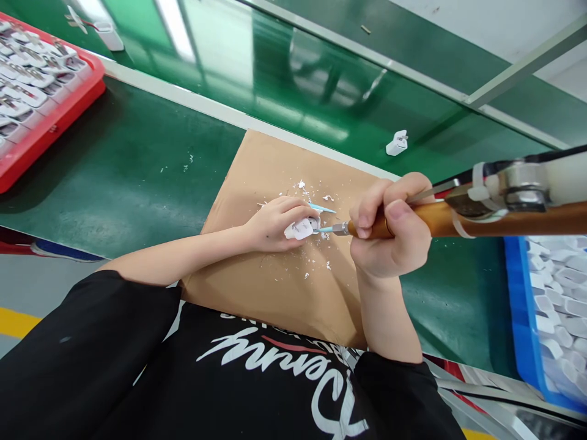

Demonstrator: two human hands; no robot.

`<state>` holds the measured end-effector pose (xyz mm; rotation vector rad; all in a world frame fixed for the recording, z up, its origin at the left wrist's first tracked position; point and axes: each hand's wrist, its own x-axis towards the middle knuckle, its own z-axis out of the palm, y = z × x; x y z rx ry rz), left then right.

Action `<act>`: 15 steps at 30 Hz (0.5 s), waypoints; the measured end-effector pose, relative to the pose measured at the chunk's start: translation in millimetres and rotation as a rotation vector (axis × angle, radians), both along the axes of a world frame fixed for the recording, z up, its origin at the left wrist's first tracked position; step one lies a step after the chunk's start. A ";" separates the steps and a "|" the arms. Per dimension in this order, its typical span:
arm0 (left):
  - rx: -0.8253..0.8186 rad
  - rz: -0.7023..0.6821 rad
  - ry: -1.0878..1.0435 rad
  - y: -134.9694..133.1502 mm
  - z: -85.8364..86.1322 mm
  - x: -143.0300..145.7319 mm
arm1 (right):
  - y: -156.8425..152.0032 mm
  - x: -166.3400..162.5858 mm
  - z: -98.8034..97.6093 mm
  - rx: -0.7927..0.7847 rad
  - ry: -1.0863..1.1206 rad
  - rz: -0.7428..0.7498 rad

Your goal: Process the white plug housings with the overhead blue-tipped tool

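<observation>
My left hand [279, 223] is closed round a small white plastic charger housing [301, 228] over a sheet of brown cardboard [270, 165]. My right hand [392, 226] grips an orange-brown handled tool [440, 219] with a metal lever along its top. Its thin pale-blue tip [324, 230] reaches the open end of the housing; whether it goes inside I cannot tell. A pointed light-blue piece [322, 208] sticks out beside my left fingers, its other end hidden by the hand. White plastic shavings [301, 183] lie scattered on the cardboard.
A red tray [87, 91] of white plug parts stands on the left. To the right is a blue bin [518, 305] full of white housings. White chargers [397, 143] rest near the green back panel. The tool's long body extends off to the right.
</observation>
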<state>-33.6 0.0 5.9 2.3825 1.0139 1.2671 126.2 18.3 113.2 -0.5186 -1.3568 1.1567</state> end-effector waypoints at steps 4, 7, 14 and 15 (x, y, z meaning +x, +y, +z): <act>-0.005 -0.006 -0.005 0.4 -0.7 -0.2 | 0.8 0.1 -1.1 0.004 0.017 0.010; -0.018 -0.008 0.001 1.1 -1.7 -0.2 | 1.8 -0.3 -1.7 0.011 0.027 0.017; -0.059 -0.025 0.043 3.7 -3.5 -0.4 | 0.7 -0.8 -0.1 -0.020 -0.002 -0.014; -0.071 -0.032 0.046 3.6 -3.4 -0.7 | 0.3 -0.9 0.3 -0.030 -0.010 -0.026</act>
